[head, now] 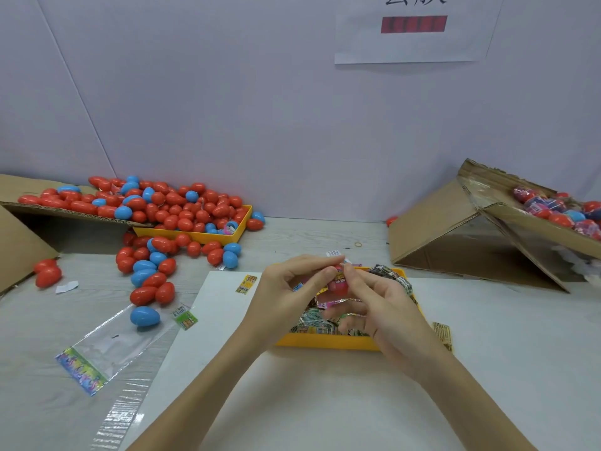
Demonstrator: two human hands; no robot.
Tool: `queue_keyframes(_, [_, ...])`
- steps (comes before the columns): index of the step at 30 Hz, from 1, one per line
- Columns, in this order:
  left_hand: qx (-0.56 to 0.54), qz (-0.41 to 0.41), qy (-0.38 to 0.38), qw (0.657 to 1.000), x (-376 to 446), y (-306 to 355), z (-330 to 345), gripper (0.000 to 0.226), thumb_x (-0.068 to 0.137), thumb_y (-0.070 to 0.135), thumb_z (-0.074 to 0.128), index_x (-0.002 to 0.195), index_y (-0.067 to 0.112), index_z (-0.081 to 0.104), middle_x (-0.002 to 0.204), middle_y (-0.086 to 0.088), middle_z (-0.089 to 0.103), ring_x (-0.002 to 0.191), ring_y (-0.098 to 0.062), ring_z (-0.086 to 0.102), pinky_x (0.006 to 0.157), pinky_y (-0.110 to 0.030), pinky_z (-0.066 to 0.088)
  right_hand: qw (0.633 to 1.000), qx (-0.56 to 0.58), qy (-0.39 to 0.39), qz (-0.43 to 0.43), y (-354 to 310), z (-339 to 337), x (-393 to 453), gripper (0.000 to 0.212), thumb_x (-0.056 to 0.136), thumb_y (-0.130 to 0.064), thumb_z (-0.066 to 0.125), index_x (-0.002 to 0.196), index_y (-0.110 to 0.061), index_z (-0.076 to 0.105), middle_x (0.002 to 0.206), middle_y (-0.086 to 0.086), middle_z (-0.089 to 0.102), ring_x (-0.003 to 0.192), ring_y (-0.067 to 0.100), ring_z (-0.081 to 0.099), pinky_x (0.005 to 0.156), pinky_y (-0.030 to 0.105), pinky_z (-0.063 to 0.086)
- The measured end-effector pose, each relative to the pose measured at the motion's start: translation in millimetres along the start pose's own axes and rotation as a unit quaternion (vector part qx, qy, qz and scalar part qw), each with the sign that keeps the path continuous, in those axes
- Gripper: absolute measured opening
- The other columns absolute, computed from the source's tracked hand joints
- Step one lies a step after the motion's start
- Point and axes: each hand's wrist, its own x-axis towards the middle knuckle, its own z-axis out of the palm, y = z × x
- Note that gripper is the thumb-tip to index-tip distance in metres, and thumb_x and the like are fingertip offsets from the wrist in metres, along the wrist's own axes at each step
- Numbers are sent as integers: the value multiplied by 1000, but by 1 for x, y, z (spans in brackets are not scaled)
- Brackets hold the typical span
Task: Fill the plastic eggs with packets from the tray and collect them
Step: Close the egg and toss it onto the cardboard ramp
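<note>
Both forearms come in from the bottom edge over a white sheet (325,402) on the bench (520,336). Left hand (286,288) and right hand (380,304) meet above the near yellow tray (325,341). Together they hold a red egg (338,284) with a printed packet at its top; left fingers curled, thumb and fingertips pinching it from the left, right thumb and index finger on it from the right, other right fingers loosely bent. Can't tell if the egg is closed or still in halves.

The tray under the hands holds a heap of packets (325,323). One loose packet (443,335) sits just right of the tray, another (246,284) to its upper left on the sheet, a green one (185,317) at the sheet's left edge.

Left of that: clear bag with a colourful header (97,356), single blue egg (145,316) lying on its upper end.

Further back left: loose red and blue eggs (153,268) spilled across the bench, trailing from a second yellow tray (208,236) piled with eggs, which abuts a cardboard flap (19,190) also covered in them.

Back right: tilted cardboard box (455,229) with a plastic liner, eggs (559,209) in it, some with printed wrap. Small rubber band (358,245) on the bench between the back tray and the box.

Paper notice (413,30) on the rear wall.
</note>
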Motion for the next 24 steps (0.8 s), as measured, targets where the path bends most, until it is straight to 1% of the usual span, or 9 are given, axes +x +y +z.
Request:
queue_keyframes(2, [-1,-12,-5,1000,0,-1,-2,26,98,17,66,123,19,75,116,9,77,109,-10,72,90,-17,54,1000,-16,0,-6,1,1,-1,38,93,-37,64,112,-4,74,99,21,75,75,25,71,52,24,53])
queue_keyframes(6, [13,-21,-18,1000,0,-1,-1,32,106,18,53,135,22,67,125,12,73,123,-5,64,102,-21,50,999,-31,24,-10,1,-2,0,29,91,-23,72,114,-4,72,92,18,75,75,21,70,58,24,55])
queue_keyframes(10, [30,-34,47,998,3,0,-7,32,107,29,46,130,24,68,121,15,74,122,-2,63,99,-23,53,997,-45,65,12,-17,-19,11,28,95,-23,68,113,-2,72,95,15,76,78,19,73,63,23,57])
queue_keyframes(11, [43,-33,63,997,4,-1,-10,31,107,30,46,125,24,70,116,16,75,119,-1,65,96,-21,54,998,-15,66,9,-29,-27,17,31,95,-24,67,114,0,71,98,15,76,80,18,73,64,22,58])
queue_keyframes(13, [62,-33,85,994,6,-2,-15,29,108,27,46,114,24,74,107,17,76,112,0,66,87,-12,53,987,140,61,-39,-61,-46,27,37,94,-27,66,118,2,67,107,15,75,91,18,75,69,21,59])
queue_keyframes(16, [69,-47,98,992,7,-3,-15,29,108,22,47,106,22,76,101,18,76,105,0,68,79,-8,52,928,332,81,-150,-99,-70,40,44,98,-36,59,127,-1,60,124,15,72,113,21,72,83,23,60])
queue_keyframes(17, [73,-51,99,991,7,-4,-15,29,108,22,48,105,22,77,100,18,76,103,-1,68,79,-11,54,925,332,86,-164,-100,-74,43,46,100,-35,56,130,-1,57,128,14,71,116,20,70,87,23,59])
queue_keyframes(20, [92,-63,95,989,7,-4,-16,28,107,25,48,103,25,76,100,20,76,100,-2,69,78,-13,55,964,221,82,-121,-72,-72,45,44,100,-26,56,135,0,57,133,11,69,119,21,68,86,25,59])
queue_keyframes(24, [185,-51,133,972,14,-9,-35,19,105,22,56,105,25,74,99,18,75,98,1,66,77,-15,53,991,103,45,-72,-25,-59,34,30,105,-17,52,127,-3,64,122,15,73,113,27,71,82,25,60])
